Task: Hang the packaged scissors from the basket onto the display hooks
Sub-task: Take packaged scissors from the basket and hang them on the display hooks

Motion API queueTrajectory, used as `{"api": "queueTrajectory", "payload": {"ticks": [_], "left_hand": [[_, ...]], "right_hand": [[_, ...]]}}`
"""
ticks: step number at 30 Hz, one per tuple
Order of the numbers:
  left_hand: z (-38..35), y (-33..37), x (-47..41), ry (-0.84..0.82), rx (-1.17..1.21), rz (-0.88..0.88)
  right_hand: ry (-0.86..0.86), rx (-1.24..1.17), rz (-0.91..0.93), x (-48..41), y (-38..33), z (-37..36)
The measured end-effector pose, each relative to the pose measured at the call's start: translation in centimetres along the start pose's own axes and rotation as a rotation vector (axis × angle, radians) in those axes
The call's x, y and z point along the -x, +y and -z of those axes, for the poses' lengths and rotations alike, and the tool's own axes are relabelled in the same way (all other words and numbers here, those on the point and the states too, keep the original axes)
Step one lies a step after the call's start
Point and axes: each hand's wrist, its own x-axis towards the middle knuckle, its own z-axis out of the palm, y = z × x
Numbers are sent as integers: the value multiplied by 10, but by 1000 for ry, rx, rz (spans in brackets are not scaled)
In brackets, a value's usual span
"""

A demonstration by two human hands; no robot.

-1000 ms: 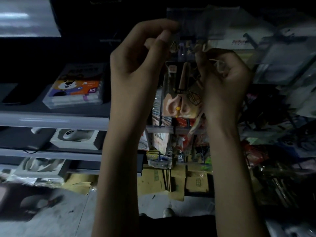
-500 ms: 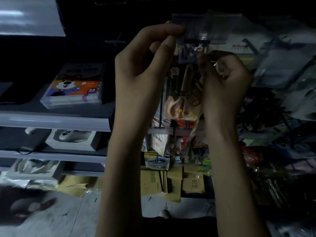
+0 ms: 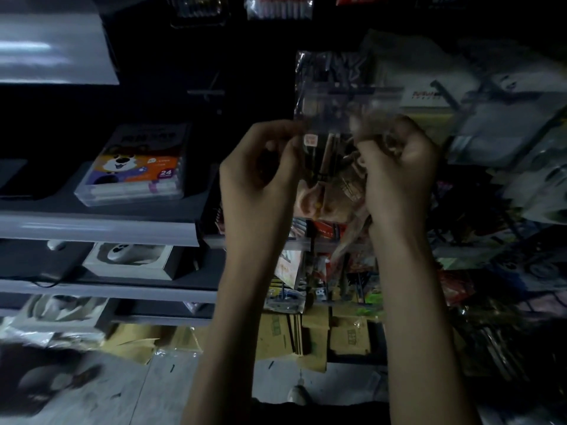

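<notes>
A packaged pair of scissors (image 3: 322, 185) with pinkish handles hangs upright in clear plastic between my two raised hands. My left hand (image 3: 260, 176) pinches the pack's upper left edge with thumb and fingers. My right hand (image 3: 399, 167) is curled round the pack's upper right side, its fingertips blurred. The pack's clear top flap (image 3: 337, 87) rises above both hands in front of the dark display rack. The hook itself is too dark and blurred to make out. No basket is in view.
Grey shelves (image 3: 98, 228) on the left carry a boxed marker set (image 3: 138, 170) and white boxed items (image 3: 132, 259). Hanging packaged goods (image 3: 506, 133) crowd the right. Cardboard boxes (image 3: 306, 332) stand on the floor below the rack.
The view has tilted upward, so both hands and the pack sit lower in frame. The right hand's fingers are moving at the pack's top. More of the clear flap shows above the hands.
</notes>
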Motion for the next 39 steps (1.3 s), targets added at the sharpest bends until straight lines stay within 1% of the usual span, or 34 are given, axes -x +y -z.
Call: {"api": "queueTrajectory", "payload": {"ticks": [2,5,9,13,17,20,21,24,26,30,32,36,39], "left_hand": [[-3,-17,1,30,-32,37],[-5,-36,2,6,-77,94],[-5,-42,4,-11,40,200],[-5,-45,-1,21,100,238],[-7,-56,1,-53,59,262],[-8,-60,2,-101,91,271],[-8,-60,2,-116,107,268],[-6,-61,3,-144,154,253],[-4,-64,4,-148,182,259],[-2,-62,4,-108,180,270],[-2,-63,4,-90,153,288],[-5,-71,9,-101,2,304],[-6,-74,10,-88,-31,317]], "right_hand": [[-23,-51,-83,1,0,2],[-64,-99,-168,1,2,6],[-79,-79,-192,0,4,12],[-113,-30,-243,1,5,20],[-111,-14,-295,2,5,29],[-125,-21,-300,7,-2,36],[-137,2,-283,8,-5,39],[-232,225,-212,9,-13,54],[-284,283,-232,8,-12,60],[-320,467,-266,9,10,57],[-335,489,-286,9,23,52],[-301,488,-291,7,38,46],[-277,486,-296,7,46,44]]}}
